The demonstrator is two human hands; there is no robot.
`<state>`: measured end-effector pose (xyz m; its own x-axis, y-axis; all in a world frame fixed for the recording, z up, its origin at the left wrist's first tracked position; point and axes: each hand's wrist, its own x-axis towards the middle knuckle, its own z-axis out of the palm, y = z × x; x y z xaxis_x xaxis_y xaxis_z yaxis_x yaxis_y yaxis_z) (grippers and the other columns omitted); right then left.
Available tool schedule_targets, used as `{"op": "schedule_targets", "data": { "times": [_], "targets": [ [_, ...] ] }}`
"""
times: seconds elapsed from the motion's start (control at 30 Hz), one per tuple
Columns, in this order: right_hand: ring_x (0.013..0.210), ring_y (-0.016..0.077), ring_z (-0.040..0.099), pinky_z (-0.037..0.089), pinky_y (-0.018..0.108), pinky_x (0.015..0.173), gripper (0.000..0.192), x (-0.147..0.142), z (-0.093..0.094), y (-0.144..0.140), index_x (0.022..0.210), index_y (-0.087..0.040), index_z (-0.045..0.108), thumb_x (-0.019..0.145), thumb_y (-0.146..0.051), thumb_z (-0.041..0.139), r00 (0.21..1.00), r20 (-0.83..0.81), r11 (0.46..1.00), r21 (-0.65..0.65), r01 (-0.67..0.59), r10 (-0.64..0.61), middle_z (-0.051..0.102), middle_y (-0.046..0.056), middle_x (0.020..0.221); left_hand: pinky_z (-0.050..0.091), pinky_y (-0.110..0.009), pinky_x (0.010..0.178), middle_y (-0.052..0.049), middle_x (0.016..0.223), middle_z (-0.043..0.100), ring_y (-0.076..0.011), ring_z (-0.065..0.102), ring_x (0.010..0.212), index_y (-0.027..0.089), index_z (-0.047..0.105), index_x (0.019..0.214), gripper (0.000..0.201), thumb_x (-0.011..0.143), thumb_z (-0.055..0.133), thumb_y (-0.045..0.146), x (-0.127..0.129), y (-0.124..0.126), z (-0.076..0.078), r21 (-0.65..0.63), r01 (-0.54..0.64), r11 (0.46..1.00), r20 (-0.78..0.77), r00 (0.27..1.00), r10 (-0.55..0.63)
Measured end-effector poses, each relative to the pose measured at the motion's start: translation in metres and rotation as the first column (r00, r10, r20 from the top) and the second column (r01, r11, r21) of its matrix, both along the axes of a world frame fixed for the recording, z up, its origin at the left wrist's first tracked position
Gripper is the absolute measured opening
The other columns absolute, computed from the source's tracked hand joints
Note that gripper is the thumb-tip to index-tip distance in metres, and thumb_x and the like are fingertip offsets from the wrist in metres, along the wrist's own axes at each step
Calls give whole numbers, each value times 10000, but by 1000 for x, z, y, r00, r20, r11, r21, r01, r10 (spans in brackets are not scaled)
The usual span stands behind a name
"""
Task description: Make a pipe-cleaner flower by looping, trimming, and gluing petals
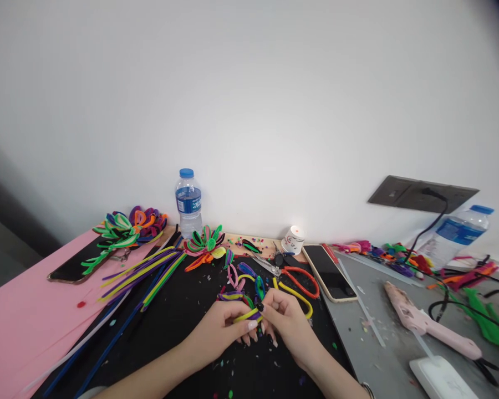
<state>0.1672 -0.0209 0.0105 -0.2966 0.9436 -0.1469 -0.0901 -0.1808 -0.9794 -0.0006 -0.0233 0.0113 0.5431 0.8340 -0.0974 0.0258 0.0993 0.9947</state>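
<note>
Both forearms are coming in from the bottom edge, angling inward & meeting near the centre of the worktop [199, 310]. Left hand [222, 330] is lying palm-in, fingers curled, pinching a small bundle of pipe cleaners [246, 313], yellow, purple & green, between thumb & fingertips. Right hand [286, 318] is facing it, fingers bent down, tips closing on the same bundle from the other side; thumbs are nearly touching. So both hands are closed on the bundle, wrists resting low on a black mat [174, 316], just above the surface. Bundle is sitting between the hands, just in front of loose bent pieces: a pink loop [233, 275], an orange loop [301, 280], a yellow curved piece [295, 295].

Surface: black mat in the middle w/ tiny coloured scraps all over it, pink sheet [20, 316] to the left, grey area to the right. Straight pipe cleaners [143, 271] are lying in a fan left of the hands. Finished flowers [127, 224] are sitting at the back left, another flower [204, 242] near a water bottle [188, 202]. A dark phone [72, 267] is lying on the pink sheet; a 2nd phone [329, 271] is lying right of the orange loop. Small white reel [293, 239] at the back. Pink glue gun [428, 324] is lying on the grey part, cable running up to a wall socket plate [403, 193]. 2nd bottle [459, 233] is lying tilted at far right among more coloured scraps. Plain white wall behind.
</note>
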Motion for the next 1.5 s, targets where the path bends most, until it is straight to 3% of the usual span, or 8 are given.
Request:
{"op": "schedule_targets", "data": {
  "times": [0.13, 0.33, 0.6, 0.87, 1.07, 1.3, 1.5],
  "targets": [
    [298, 40, 388, 287, 143, 295, 286, -1, 1, 0, 626, -157, 460, 695, -367, 640, 995, -65, 993, -83, -81, 76, 559, -38, 453, 425, -216, 609, -30, 621, 657, -143, 583, 607, 131, 640, 737, 294, 816, 453, 343, -2, -5, -1, 72, 115, 991, -106, 989, -107],
    [281, 25, 368, 256, 119, 280, 296, 1, 3, -1, 637, -159, 448, 664, -334, 684, 954, -275, 945, -261, -198, 124, 534, -53, 413, 418, -219, 622, -30, 572, 657, -151, 599, 571, 138, 635, 658, 364, 816, 439, 401, -3, -6, -1, 46, 162, 986, -72, 985, -158],
    [285, 30, 400, 267, 117, 280, 315, 2, 3, 0, 645, -153, 460, 655, -382, 676, 969, -185, 962, -189, -198, 163, 543, -51, 428, 404, -212, 581, -44, 612, 657, -141, 578, 576, 126, 625, 784, 338, 816, 448, 412, -2, -9, 6, -49, 198, 979, -12, 980, -199],
    [298, 26, 375, 274, 114, 274, 250, 1, 4, -1, 631, -150, 473, 692, -327, 639, 974, -28, 968, -111, -225, 223, 517, -66, 424, 375, -193, 508, -17, 499, 596, -114, 535, 468, 127, 561, 679, 398, 816, 407, 467, 1, -12, -6, -129, 209, 969, -21, 977, -213],
    [306, 31, 388, 277, 117, 276, 234, 0, 1, -2, 629, -153, 471, 713, -316, 617, 974, -35, 972, -75, -225, 223, 526, -64, 442, 382, -200, 523, -6, 466, 576, -114, 520, 450, 136, 563, 655, 420, 823, 382, 475, 1, -12, -4, -120, 229, 966, -46, 971, -236],
    [287, 30, 394, 285, 114, 272, 273, 0, -2, -3, 654, -155, 466, 679, -350, 656, 956, -130, 944, -172, -282, 262, 558, -48, 440, 427, -210, 563, 5, 431, 535, -113, 506, 426, 152, 560, 575, 465, 819, 366, 498, -4, -11, -5, -30, 289, 957, -126, 949, -291],
    [282, 28, 395, 283, 118, 283, 296, 5, 2, 1, 640, -157, 454, 666, -346, 680, 955, -214, 947, -203, -248, 204, 559, -43, 444, 374, -187, 477, -6, 491, 570, -95, 475, 405, 144, 553, 648, 407, 809, 406, 488, -2, -10, -3, -127, 249, 960, -20, 967, -253]
  ]
}}
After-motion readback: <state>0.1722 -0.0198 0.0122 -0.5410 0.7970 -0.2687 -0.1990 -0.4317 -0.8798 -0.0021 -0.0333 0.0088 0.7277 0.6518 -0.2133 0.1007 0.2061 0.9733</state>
